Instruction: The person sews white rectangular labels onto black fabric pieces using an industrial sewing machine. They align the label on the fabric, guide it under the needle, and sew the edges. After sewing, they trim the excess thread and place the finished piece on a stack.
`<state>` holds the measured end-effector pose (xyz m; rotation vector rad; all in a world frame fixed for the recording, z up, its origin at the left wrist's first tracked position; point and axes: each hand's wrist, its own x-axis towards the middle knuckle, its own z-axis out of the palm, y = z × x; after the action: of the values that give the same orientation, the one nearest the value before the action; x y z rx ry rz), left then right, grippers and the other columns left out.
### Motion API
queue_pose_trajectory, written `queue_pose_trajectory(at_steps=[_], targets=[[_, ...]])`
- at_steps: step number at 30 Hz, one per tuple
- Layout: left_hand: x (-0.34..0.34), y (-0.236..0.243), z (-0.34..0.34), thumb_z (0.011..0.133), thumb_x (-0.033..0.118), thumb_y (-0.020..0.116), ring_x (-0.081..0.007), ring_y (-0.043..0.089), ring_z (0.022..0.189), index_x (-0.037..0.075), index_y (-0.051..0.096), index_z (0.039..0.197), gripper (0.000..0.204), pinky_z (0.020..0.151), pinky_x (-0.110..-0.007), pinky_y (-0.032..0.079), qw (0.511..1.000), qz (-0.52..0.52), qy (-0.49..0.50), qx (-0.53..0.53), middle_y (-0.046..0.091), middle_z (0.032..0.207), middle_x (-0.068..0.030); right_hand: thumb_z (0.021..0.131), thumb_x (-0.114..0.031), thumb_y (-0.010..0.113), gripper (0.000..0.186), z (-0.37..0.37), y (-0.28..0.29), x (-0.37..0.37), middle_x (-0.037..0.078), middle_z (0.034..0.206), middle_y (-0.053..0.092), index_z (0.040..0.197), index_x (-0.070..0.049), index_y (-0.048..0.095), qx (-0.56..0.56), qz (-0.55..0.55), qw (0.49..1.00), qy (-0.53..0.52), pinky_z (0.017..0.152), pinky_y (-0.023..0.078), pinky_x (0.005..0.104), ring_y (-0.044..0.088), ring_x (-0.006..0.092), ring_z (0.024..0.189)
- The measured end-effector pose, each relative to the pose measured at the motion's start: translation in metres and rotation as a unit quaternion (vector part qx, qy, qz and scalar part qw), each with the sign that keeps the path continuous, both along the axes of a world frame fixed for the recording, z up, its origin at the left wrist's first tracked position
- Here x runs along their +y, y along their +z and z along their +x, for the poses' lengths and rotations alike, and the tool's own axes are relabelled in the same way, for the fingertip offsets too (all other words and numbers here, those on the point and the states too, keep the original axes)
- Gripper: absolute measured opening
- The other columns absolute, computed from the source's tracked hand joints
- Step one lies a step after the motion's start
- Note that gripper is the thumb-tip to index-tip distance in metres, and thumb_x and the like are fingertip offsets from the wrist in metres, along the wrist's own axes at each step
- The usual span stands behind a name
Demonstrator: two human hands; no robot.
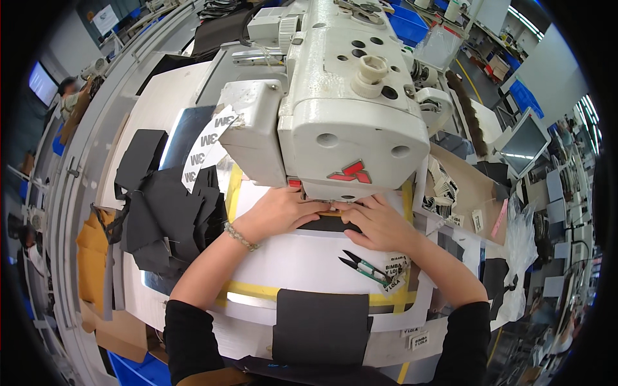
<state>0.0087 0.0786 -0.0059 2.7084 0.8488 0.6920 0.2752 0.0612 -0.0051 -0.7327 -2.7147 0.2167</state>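
Both hands are up against the front of a white industrial sewing machine (354,128). A small black fabric piece (331,224) with an orange-yellow strip along its far edge lies flat under the machine head. My left hand (278,212), with a beaded bracelet at the wrist, presses its fingers together on the piece's left end. My right hand (381,224) has bent fingers and thumb on its right end. The machine head hides the needle and some fingertips. Green-handled thread snips (365,266) lie with blades parted near my right hand, beside several white printed labels (397,264).
Black fabric pieces (161,225) are piled at the left, with orange-yellow pieces (91,260) beyond. A black panel (322,327) hangs over the near table edge. Yellow tape (257,293) borders the white work surface. More labels (441,190) fill a tray at the right, near clear plastic (520,238).
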Motion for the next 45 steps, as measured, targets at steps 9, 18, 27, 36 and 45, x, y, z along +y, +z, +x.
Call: queue_pose_trajectory(at_steps=[9, 18, 27, 36, 45], targets=[[0.000, 0.001, 0.000, 0.081, 0.025, 0.071, -0.0190, 0.062, 0.095, 0.021, 0.071, 0.108, 0.027, 0.082, -0.035, 0.049, 0.998, -0.003, 0.015, 0.063, 0.068, 0.107, 0.0038, 0.085, -0.027, 0.065, 0.024, -0.001, -0.002, 0.002, 0.002, 0.126, 0.060, 0.102, -0.011, 0.057, 0.004, 0.012, 1.000, 0.004, 0.088, 0.037, 0.0363, 0.052, 0.0226, 0.103], [-0.007, 0.000, 0.000, 0.085, 0.027, 0.068, -0.0214, 0.054, 0.109, 0.022, 0.070, 0.110, 0.025, 0.098, -0.047, 0.036, 0.996, 0.018, 0.029, 0.078, 0.066, 0.112, 0.0072, 0.085, -0.028, 0.065, 0.022, -0.001, -0.010, -0.003, -0.002, 0.129, 0.059, 0.101, -0.014, 0.061, -0.004, 0.032, 0.999, -0.011, 0.091, 0.036, 0.0374, 0.051, 0.0212, 0.104], [-0.001, -0.004, 0.004, 0.083, 0.020, 0.071, -0.0257, 0.060, 0.099, 0.021, 0.073, 0.108, 0.025, 0.095, -0.044, 0.036, 0.998, -0.016, 0.051, 0.043, 0.070, 0.108, 0.0014, 0.084, -0.024, 0.065, 0.016, 0.004, -0.010, 0.004, -0.001, 0.117, 0.064, 0.095, -0.013, 0.060, 0.061, 0.140, 0.988, 0.018, 0.083, 0.040, 0.0353, 0.053, 0.0192, 0.098], [0.020, -0.032, -0.011, 0.083, 0.019, 0.073, -0.0323, 0.059, 0.101, 0.013, 0.073, 0.105, 0.023, 0.090, -0.043, 0.045, 0.985, -0.085, 0.119, 0.088, 0.067, 0.107, -0.0071, 0.080, -0.022, 0.067, 0.013, 0.004, -0.012, 0.023, 0.001, 0.099, 0.063, 0.087, -0.012, 0.061, 0.088, 0.111, 0.990, 0.000, 0.082, 0.040, 0.0342, 0.056, 0.0204, 0.094], [0.009, -0.015, -0.006, 0.081, 0.021, 0.074, -0.0313, 0.057, 0.104, 0.015, 0.073, 0.106, 0.026, 0.095, -0.042, 0.041, 0.996, -0.030, 0.072, 0.050, 0.066, 0.108, -0.0085, 0.081, -0.026, 0.071, 0.016, 0.009, -0.013, 0.021, -0.001, 0.096, 0.065, 0.084, -0.012, 0.064, 0.096, 0.112, 0.989, 0.003, 0.082, 0.040, 0.0349, 0.056, 0.0191, 0.096]])
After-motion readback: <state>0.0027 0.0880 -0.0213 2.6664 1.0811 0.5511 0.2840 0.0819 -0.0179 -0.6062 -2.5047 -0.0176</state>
